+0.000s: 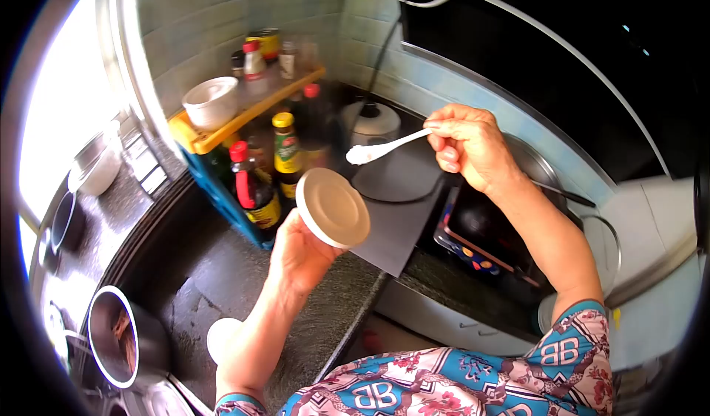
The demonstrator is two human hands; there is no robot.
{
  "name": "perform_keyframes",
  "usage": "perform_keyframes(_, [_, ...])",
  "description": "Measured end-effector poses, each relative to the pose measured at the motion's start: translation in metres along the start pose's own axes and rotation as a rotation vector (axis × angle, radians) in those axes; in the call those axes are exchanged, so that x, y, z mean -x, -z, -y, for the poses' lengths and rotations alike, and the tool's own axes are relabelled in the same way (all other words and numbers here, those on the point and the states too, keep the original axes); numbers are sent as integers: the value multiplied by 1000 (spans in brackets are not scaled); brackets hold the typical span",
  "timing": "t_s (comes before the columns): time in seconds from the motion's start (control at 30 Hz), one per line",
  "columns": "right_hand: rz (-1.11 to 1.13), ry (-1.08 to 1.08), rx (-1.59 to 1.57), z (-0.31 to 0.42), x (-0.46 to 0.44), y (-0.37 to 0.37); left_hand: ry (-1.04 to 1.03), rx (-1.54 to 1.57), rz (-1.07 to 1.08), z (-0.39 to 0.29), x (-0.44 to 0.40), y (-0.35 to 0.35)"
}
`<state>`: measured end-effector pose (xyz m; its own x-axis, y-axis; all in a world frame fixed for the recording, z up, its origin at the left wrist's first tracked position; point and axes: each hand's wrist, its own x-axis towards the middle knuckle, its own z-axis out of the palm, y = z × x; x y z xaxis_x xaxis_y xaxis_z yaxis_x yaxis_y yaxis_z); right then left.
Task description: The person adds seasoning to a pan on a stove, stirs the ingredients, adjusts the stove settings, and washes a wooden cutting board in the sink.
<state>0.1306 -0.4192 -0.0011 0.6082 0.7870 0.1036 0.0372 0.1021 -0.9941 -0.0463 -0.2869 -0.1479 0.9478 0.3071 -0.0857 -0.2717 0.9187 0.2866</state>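
Spoon [392, 147] | pinched by our closed right hand [470, 146], hollow upward, presumably so its white contents [360, 153] don't spill | Beige disc [333, 207] | gripped by our half-curled left hand [299, 257]

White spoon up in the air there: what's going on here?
A person at a kitchen counter holds up a white spoon with their right hand; white stuff sits on its end. Their left hand holds a round beige item, perhaps a lid or lidded tub. The spoon isn't touching it. Bottles stand beyond the left hand.
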Motion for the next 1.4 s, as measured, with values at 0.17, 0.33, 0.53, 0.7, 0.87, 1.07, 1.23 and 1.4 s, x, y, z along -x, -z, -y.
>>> perform_keyframes(0.17, [96, 15, -62, -10, -69, -29, -147, -118, -105, -15, 24, 12])
perform_keyframes(0.33, [124, 118, -129, -28, -160, -112, -367, -82, -211, -44, 90, 14])
perform_keyframes(0.53, [116, 225, -43, -70, -243, -202, -772, -166, -306, -63, 176, 58])
perform_keyframes(0.7, [127, 212, 0, -78, -256, -212, -893, -124, -433, -67, 211, 84])
perform_keyframes(0.87, [161, 205, -50, -81, -260, -213, -886, -13, -498, -68, 212, 93])
perform_keyframes(1.07, [185, 199, -26, -84, -260, -214, -795, -17, -417, -69, 206, 98])
perform_keyframes(1.23, [215, 178, -1, -85, -257, -216, -758, -42, -397, -67, 204, 108])
perform_keyframes(1.4, [185, 107, -46, -83, -256, -213, -776, -43, -493, -67, 206, 121])
